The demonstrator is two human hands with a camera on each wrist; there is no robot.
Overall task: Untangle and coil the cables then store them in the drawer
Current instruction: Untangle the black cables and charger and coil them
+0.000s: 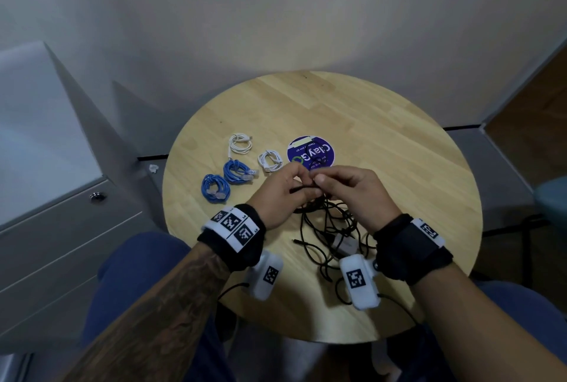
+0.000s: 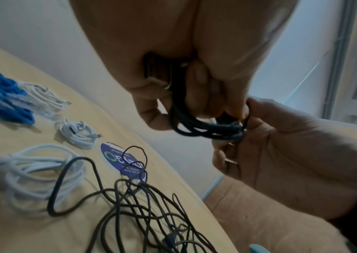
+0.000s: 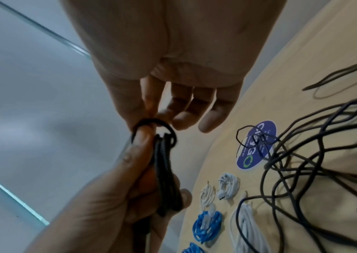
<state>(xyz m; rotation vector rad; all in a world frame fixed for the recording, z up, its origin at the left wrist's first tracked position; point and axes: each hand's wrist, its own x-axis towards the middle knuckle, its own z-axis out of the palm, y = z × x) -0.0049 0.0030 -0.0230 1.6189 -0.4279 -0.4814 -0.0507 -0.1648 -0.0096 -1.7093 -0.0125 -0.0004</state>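
Both hands are raised over the round wooden table [image 1: 383,136] and work on one small black cable coil [image 2: 205,127]. My left hand [image 1: 299,173] grips the coil's strands [image 3: 166,179], with a metal plug [image 2: 158,75] tucked in its palm. My right hand [image 1: 317,179] pinches the cable's loose end between thumb and forefinger, and a loop [image 3: 153,122] circles the bundle's top. Under the hands lies a tangle of black cables [image 1: 331,228]. Coiled cables lie to the left: two blue [image 1: 214,188] and two white [image 1: 241,143]. A bigger white coil [image 2: 38,174] shows only in the wrist views.
A grey drawer cabinet [image 1: 61,228] with a lock [image 1: 98,196] stands left of the table. A round purple sticker [image 1: 310,153] sits just beyond the hands. A grey adapter [image 1: 343,243] lies in the tangle. My knees are under the table's near edge.
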